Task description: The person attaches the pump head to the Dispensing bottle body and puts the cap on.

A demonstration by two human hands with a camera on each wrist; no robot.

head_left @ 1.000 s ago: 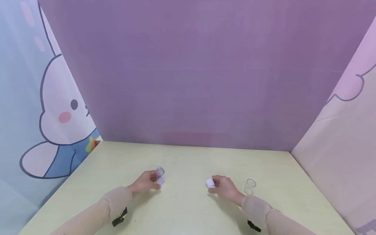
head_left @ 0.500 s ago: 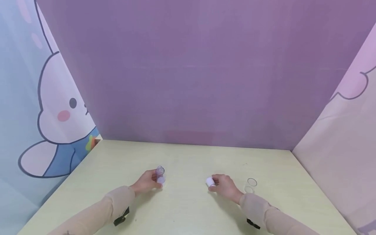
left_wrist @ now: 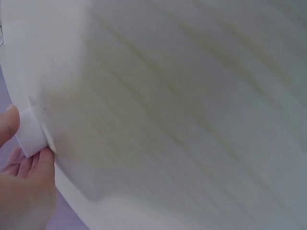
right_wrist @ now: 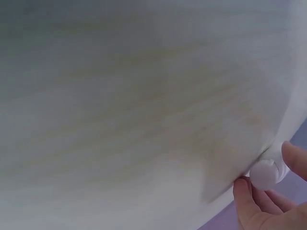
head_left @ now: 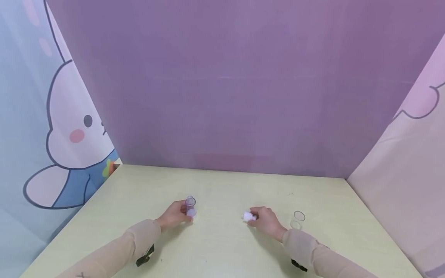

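Apart, left hand (head_left: 175, 214), right hand (head_left: 267, 222), both curled

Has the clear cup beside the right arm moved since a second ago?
No, the clear cup shows no real shift against the table's far right corner.

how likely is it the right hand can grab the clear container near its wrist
Probably not as is: the right hand grips a small white object, though the clear container stands close by.
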